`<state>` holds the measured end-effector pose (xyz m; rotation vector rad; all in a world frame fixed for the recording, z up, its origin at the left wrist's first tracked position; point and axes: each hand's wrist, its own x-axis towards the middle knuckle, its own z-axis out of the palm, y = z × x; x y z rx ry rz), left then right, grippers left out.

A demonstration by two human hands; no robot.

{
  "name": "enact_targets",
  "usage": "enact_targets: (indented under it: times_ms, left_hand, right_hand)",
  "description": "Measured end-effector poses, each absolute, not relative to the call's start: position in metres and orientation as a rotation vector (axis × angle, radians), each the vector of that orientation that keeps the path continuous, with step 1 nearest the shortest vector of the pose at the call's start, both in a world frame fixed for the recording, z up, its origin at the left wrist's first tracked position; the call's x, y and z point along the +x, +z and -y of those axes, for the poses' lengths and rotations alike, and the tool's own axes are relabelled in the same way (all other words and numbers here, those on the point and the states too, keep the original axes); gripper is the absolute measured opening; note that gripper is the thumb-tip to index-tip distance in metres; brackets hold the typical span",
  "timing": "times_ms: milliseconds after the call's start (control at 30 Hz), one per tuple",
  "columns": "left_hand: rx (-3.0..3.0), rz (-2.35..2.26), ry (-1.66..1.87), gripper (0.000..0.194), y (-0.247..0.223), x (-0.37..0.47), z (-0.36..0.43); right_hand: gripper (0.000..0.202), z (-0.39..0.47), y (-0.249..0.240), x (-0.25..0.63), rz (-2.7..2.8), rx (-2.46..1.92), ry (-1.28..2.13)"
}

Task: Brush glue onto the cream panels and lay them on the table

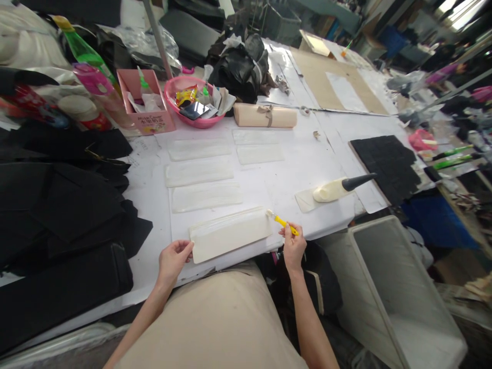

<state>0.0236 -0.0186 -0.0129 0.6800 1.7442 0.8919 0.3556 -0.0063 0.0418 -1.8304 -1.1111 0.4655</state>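
A pale rectangular panel (230,236) lies near the front edge of the white-covered table, slightly slanted. My left hand (176,260) pinches its left end between thumb and fingers. In my right hand (294,243) is a small brush with a yellow handle (283,222); its pale bristles are at the panel's upper right corner. Several whitish translucent strips (207,197) lie flat in rows beyond the panel. To the right, a cream bottle with a black nozzle (329,191) lies on a small pale sheet (305,201).
Black material (69,205) is piled at the left. Behind the strips stand a pink box (151,122), a pink basket (198,123) and a tied beige roll (249,117). A black stack (384,166) lies right, above a large grey bin (371,271).
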Motion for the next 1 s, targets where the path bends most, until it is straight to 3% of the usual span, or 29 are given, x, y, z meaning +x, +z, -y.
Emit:
enact_targets:
  times_ms: [167,467,833,1000]
  left_hand:
    - [0.678,-1.719,0.907,0.041,-0.010,0.024,0.018]
    - [0.691,-1.677,0.907,0.042,-0.008,0.023,0.016]
    - [0.910,-1.729,0.838,0.031,-0.016,0.019,0.015]
    - [0.966,-1.722,0.814,0.030,-0.018,0.017,0.014]
  right_hand:
    - [0.021,0.027,0.056,0.332,1.315,-1.742,0.568]
    - [0.017,0.056,0.048,0.248,1.544,-1.342,1.289]
    - [0.020,0.070,0.049,0.276,1.259,-1.604,1.098]
    - [0.021,0.067,0.055,0.264,1.151,-1.516,1.227]
